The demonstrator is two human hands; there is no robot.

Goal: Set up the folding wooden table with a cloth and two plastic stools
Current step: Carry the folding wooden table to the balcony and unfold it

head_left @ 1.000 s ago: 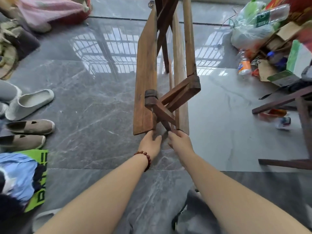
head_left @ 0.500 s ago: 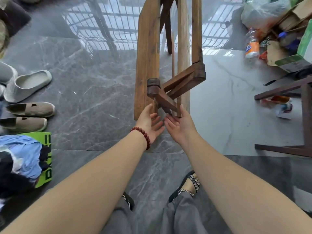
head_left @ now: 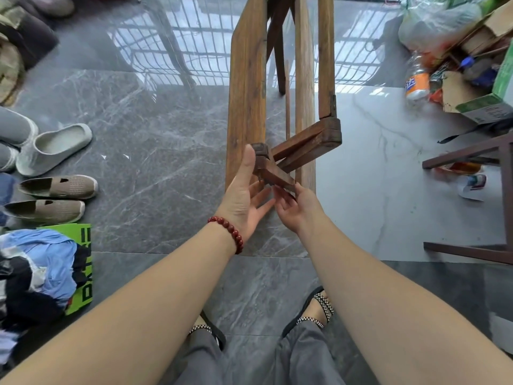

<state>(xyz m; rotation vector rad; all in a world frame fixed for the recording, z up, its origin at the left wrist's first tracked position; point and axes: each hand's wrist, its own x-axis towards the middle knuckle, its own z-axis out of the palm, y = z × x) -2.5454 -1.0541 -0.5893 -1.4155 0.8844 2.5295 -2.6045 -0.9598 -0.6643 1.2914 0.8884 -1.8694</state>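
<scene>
Well, the folding wooden table [head_left: 247, 87] was folded flat and stood on its edge on the shiny grey floor [head_left: 155, 140], right in the middle and just in front of the person. Its big flat top faced left, and its dark legs crossed at the near end. The left hand [head_left: 244, 198] was held up with the palm showing. Its fingers [head_left: 261, 195] were straight and spread apart, and its thumb lay against the blocky end of one dark leg [head_left: 273, 176]. It did not grip anything. A red bead bracelet [head_left: 229, 229] sat on that wrist. The right hand [head_left: 298, 209] was just beside the left one. It pinched the low end of that same dark leg, thumb on top and curled fingers under it. The person's feet in black sandals [head_left: 319, 307] stood on the floor below the arms. On the left side lay a white slipper [head_left: 52, 148], a pair of tan shoes [head_left: 58, 186] and a green bag [head_left: 80, 262] with clothes on it. On the far right was a heap of boxes and bags [head_left: 472, 51] with a bottle [head_left: 416, 81] that had an orange label. A dark wooden frame [head_left: 472, 154] stood near the right edge.
</scene>
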